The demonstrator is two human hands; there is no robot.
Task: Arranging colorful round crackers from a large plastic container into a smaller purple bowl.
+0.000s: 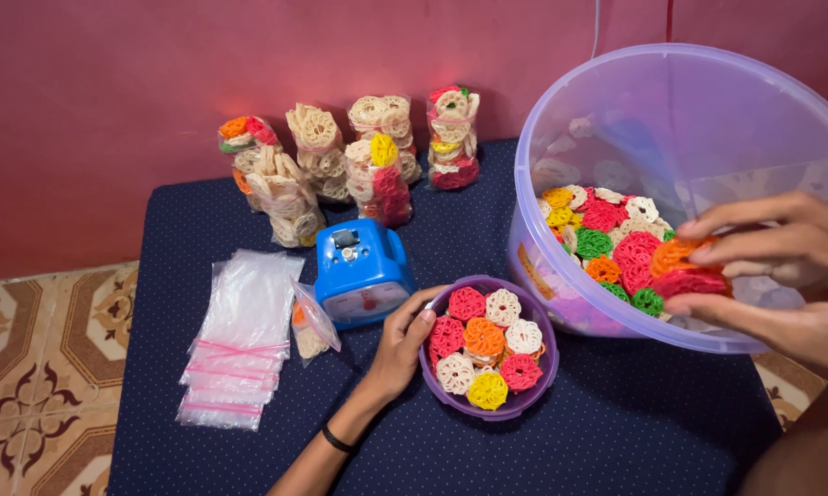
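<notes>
Now our right hand [781, 253] pinches lacy flower-shaped crackers [685, 266] in the clear tub [561, 138]; our left hand [400, 344], half-curled, grips the purple bowl [524, 400].

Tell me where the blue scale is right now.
In the head view, the blue scale sits left of centre on the dark cloth, between the empty plastic bags and the purple bowl.

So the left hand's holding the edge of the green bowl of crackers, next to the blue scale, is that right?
Not quite. The bowl is purple, not green, as the head view shows. The rest stands: the left hand holds its edge, it is full of coloured crackers, and the blue scale sits just beside it.
</notes>
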